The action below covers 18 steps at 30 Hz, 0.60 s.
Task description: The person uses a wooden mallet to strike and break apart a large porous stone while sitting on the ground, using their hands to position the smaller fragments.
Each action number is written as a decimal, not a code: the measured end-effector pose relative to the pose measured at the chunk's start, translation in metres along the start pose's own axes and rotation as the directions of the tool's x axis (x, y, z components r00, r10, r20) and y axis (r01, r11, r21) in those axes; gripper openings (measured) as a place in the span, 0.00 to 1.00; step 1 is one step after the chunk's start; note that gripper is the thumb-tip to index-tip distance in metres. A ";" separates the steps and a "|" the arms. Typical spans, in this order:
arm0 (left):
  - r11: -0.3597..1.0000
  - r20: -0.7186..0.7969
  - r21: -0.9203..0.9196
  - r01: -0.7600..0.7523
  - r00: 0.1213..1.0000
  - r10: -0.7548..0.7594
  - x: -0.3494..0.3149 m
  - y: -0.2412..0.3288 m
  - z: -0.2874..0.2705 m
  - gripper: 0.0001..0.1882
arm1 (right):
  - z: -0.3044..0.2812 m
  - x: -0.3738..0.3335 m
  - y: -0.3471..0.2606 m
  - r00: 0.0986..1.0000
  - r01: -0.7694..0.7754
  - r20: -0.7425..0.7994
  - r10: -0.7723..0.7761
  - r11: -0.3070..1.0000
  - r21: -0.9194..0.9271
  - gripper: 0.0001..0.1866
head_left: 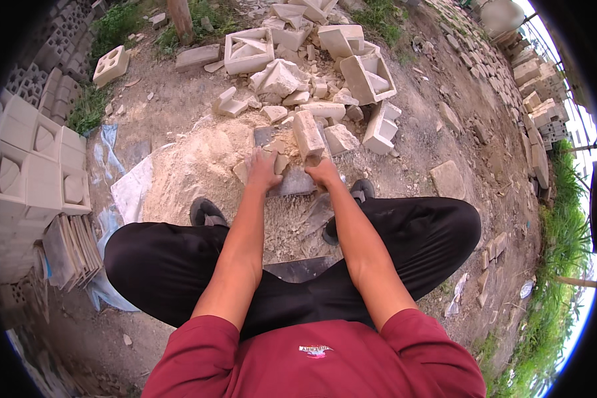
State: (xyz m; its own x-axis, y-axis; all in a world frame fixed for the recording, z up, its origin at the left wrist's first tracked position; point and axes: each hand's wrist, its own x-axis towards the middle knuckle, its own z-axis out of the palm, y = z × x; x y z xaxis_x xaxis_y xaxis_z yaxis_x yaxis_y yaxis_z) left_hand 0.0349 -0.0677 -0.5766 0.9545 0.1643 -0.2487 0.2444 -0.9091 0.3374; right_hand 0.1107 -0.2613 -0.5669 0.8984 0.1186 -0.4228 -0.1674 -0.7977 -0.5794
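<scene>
My right hand [323, 173] is closed around the near end of a pale oblong block [307, 134], which points away from me. To its left, my left hand [263, 170] is curled over a pale broken chunk [281, 163], with its fingertips partly hidden. Beneath both hands lies a dusty grey slab [293, 185], set on the ground between my feet. Another small piece of rubble [241, 172] sits against the outer side of my left hand.
Beyond the slab rises a heap of broken moulded blocks [280, 78]. Pale crumbs and dust form a mound [199, 162] at left. Stacked hollow blocks [36, 159] line the left side. My shoes [207, 212] flank the slab, and grass [560, 245] grows at far right.
</scene>
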 end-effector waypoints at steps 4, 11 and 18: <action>0.999 -0.155 0.036 0.009 0.988 -0.003 -0.010 0.004 0.012 0.48 | -0.015 -0.001 0.009 0.992 -0.032 0.126 0.021 0.995 0.092 0.22; 0.996 -0.066 0.066 0.063 0.996 -0.058 0.022 0.034 -0.007 0.43 | 0.007 0.022 0.048 0.973 -0.190 0.189 0.131 0.922 0.336 0.16; 0.996 -0.032 0.048 0.077 0.997 -0.076 0.012 0.026 -0.017 0.42 | -0.009 0.010 -0.003 0.996 -0.073 0.077 0.050 0.937 0.341 0.20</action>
State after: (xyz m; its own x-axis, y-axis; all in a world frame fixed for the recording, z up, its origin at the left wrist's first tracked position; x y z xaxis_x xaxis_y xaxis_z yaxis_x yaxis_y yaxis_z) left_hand 0.0553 -0.0834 -0.5555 0.9384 0.2449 -0.2440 0.3088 -0.9110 0.2734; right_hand 0.1238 -0.2627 -0.5630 0.8548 0.1240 -0.5039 -0.3613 -0.5548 -0.7495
